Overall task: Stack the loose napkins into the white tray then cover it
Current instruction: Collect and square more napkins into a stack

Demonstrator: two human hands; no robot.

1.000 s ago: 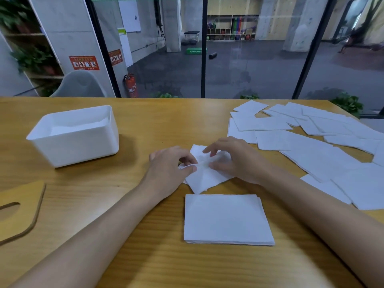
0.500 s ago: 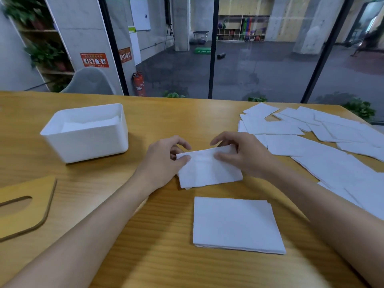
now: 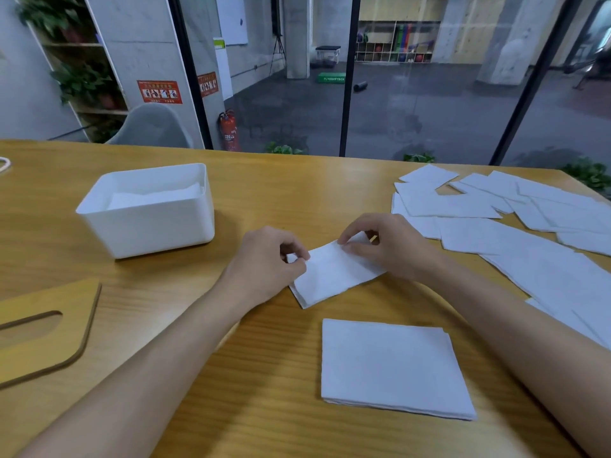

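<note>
Grip: both hands pinch one folded napkin (image 3: 334, 272). The left hand (image 3: 264, 259) nips its left end between thumb and forefinger, and the right hand (image 3: 390, 246) nips the far right corner the same way.
Napkin: a tidy doubled rectangle, lying slantwise on the table (image 3: 297, 186) between the hands, with its near edge on the wood.
Change: a second ago this sheet was a rumpled, skewed shape under the fingers. Half a second ago it had been squared up, and now it is flatter and its edges look aligned.
Stack: a neat pile (image 3: 393, 365) sits just in front of the person, apart from the napkin in hand.
Tray: the white tray (image 3: 148, 223) stands well to the left, uncovered, with some napkins (image 3: 155, 196) already lying inside.
Loose napkins: many sheets (image 3: 515, 233) are spread over the right side of the table, overlapping.
Lid: a wooden cover (image 3: 43, 328) with a slot lies flat at the near left, away from the tray.
Meaning: I'd say the fold is done, so this one looks ready for the pile or the tray. With so many sheets left, covering is a long way off.
</note>
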